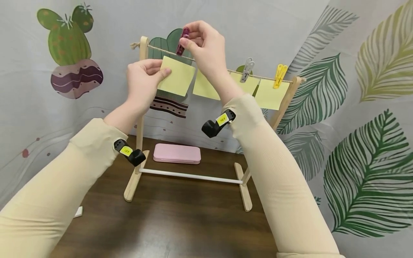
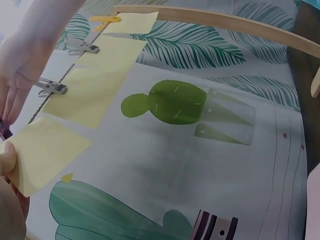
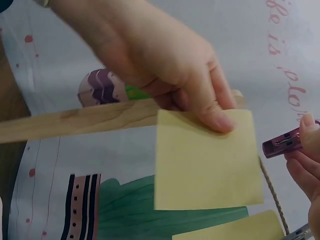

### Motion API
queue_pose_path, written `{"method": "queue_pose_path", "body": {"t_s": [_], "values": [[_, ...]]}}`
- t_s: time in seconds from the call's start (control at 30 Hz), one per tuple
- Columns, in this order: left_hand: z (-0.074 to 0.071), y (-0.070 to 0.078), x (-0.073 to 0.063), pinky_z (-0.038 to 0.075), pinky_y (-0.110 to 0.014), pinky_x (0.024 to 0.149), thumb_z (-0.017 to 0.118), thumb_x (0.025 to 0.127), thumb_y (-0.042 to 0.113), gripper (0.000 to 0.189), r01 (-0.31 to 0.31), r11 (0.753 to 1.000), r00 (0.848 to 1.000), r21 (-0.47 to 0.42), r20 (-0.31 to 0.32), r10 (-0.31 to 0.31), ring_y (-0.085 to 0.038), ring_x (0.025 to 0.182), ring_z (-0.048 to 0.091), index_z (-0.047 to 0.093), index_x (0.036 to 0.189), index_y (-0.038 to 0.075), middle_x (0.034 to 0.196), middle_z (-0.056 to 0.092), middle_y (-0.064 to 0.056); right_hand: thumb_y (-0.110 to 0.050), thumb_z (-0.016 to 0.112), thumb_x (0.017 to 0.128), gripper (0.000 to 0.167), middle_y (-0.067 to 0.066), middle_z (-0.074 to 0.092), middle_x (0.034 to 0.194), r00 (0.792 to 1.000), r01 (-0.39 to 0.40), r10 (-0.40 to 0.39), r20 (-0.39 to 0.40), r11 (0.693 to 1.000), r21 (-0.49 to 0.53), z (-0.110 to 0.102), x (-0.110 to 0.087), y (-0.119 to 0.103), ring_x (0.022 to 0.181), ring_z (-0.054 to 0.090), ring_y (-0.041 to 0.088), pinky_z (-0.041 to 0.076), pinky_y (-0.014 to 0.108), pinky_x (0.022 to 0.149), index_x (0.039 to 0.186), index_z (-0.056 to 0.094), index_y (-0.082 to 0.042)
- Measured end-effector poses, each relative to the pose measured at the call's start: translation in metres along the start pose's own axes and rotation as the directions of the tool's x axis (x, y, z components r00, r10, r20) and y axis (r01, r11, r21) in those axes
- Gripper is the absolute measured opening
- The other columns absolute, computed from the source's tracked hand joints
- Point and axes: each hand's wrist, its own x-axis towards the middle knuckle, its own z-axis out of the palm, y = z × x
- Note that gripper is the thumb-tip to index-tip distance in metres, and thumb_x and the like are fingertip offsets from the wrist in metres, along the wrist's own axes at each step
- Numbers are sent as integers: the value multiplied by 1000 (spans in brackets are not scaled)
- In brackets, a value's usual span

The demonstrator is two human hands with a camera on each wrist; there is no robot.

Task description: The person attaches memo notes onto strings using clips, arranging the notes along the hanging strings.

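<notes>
My left hand (image 1: 143, 80) pinches the left edge of a yellow sticky note (image 1: 177, 77), thumb in front and fingers behind. The note's top edge lies close to the twine (image 1: 161, 49) of a small wooden rack. Just above it, my right hand (image 1: 206, 44) holds a dark purple clothespin (image 1: 183, 41) between thumb and fingers, its tip near the twine. In the right wrist view the purple clothespin (image 3: 282, 143) points toward the note. Further right, more yellow notes (image 1: 206, 86) hang from the twine under a grey clothespin (image 2: 52, 86), another grey clothespin (image 1: 247, 70) and a yellow clothespin (image 1: 280, 76).
The rack has wooden posts (image 1: 139, 125), feet (image 1: 243, 190) and a white lower rod (image 1: 190, 175). A pink case (image 1: 176, 153) lies behind the rod on the brown table (image 1: 167, 215). A cloth with cactus and leaf prints hangs behind. A small white object (image 1: 78, 212) shows beside the left sleeve.
</notes>
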Motion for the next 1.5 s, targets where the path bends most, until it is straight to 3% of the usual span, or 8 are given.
{"method": "queue_pose_path", "body": {"t_s": [0.13, 0.37, 0.6, 1.0, 1.2, 1.5], "values": [[4, 0, 1, 54, -15, 73, 79, 82, 19, 35, 16, 1000, 998, -7, -56, -17, -1, 80, 69, 72, 112, 0, 103, 75, -10, -13, 69, 91, 19, 5, 68, 98, 1000, 3, -4, -31, 1000, -22, 4, 3, -1, 87, 68, 11, 49, 17, 80, 108, 66, -4], [8, -5, 3, 52, -18, 78, 78, 84, 22, 36, 52, 997, 991, 65, -129, -44, -3, 88, 68, 72, 114, 5, 109, 74, -10, -14, 69, 91, 12, -3, 64, 86, 998, 10, -14, -68, 998, -57, 8, 4, -2, 78, 65, 9, 46, 16, 76, 100, 68, -5], [13, -8, 4, 53, -20, 80, 74, 87, 25, 34, 78, 992, 988, 104, -141, -63, -7, 94, 68, 72, 117, 9, 113, 73, -7, -13, 70, 90, 4, -5, 63, 80, 996, 14, -20, -89, 998, -63, 11, 3, 0, 72, 61, 8, 46, 17, 71, 90, 68, -11], [20, -10, 3, 50, -16, 74, 69, 92, 19, 29, 24, 992, 987, 123, -160, -4, -3, 84, 65, 70, 116, 3, 111, 73, -11, -15, 70, 91, 4, -7, 62, 78, 998, -52, 50, -45, 996, -66, 14, 5, 5, 74, 61, 7, 45, 17, 71, 92, 68, -12], [21, -10, 3, 51, -17, 75, 67, 92, 20, 29, 37, 993, 987, 114, -160, -19, -5, 84, 65, 70, 115, 3, 110, 73, -12, -15, 68, 92, 14, -4, 65, 84, 997, -79, 79, -5, 992, -97, 15, 7, 8, 78, 62, 7, 46, 17, 74, 103, 69, -7], [22, -11, 5, 54, -20, 77, 66, 93, 18, 26, 50, 997, 984, 60, -173, -39, -7, 82, 66, 69, 113, 2, 108, 73, -13, -17, 65, 95, 24, 6, 74, 108, 993, -82, 97, 66, 977, -198, 19, 10, 7, 90, 67, 7, 47, 14, 77, 116, 69, -7]]}}
